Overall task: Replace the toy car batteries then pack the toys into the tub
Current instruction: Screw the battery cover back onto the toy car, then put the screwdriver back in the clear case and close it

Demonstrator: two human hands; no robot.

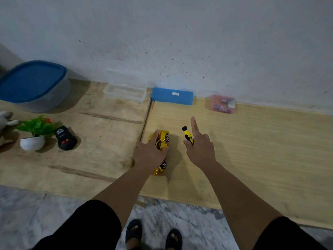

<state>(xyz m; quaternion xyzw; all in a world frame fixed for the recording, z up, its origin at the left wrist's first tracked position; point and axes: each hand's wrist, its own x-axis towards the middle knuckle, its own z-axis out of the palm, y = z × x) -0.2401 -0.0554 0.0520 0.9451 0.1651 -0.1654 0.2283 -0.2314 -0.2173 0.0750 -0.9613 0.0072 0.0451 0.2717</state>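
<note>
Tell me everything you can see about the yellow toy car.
The yellow toy car has a shiny, chrome-like gold body and black wheels with silver hubs. It lies tipped on its side on the wooden board, two wheels facing right. The left hand grips it from above, covering its middle. A screwdriver in the right hand is beside it, apart.
</note>
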